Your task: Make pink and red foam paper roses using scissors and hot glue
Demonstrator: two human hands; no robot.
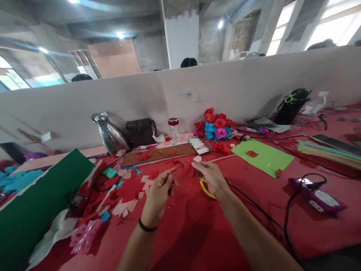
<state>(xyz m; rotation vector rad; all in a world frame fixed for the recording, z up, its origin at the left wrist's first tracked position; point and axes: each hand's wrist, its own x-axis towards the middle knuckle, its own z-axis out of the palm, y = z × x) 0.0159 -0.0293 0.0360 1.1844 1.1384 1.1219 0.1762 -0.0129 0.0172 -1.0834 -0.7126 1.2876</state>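
Above the red table (pixel 175 233), my right hand (pixel 210 175) pinched a thin red piece (pixel 188 170) between thumb and fingertips. My left hand (pixel 158 192) hung just beside it, index finger stretched out and the others curled; I couldn't tell whether they held anything. A yellow loop (pixel 207 190) showed partly from under my right hand.

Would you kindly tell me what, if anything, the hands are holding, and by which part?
The right hand appears to pinch a thin red piece by its upper edge; whether the left hand holds anything cannot be told.
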